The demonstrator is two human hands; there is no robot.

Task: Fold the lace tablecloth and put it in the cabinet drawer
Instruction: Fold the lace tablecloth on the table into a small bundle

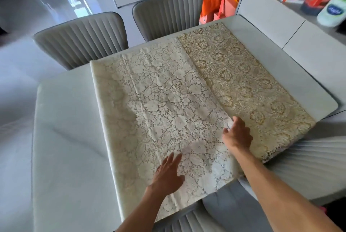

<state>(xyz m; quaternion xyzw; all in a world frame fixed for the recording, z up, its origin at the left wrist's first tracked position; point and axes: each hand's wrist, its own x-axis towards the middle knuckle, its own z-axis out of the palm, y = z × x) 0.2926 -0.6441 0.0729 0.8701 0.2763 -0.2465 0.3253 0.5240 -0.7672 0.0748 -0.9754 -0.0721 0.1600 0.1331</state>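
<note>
The lace tablecloth [168,104] lies spread on the white tabletop [71,147], its near edge hanging just over the near side. It appears already doubled at least once: a paler cream layer covers the left and middle, and a darker golden band [243,82] shows along the right, with a straight line between them running from far to near. The left hand [168,173] rests flat on the pale layer near the near edge, grip wide, fingers straight and spread, holding nothing. The right hand [237,134] sits at the line between pale and golden parts, fingers bent down onto the cloth; whether it pinches the edge or only presses I cannot tell. Judged from this, folding is early: the cloth is still large and needs several more folds, and the cabinet drawer is not in view. Two grey ribbed chairs [82,39] stand at the far side, and bottles and boxes [329,7] crowd the far right
</note>
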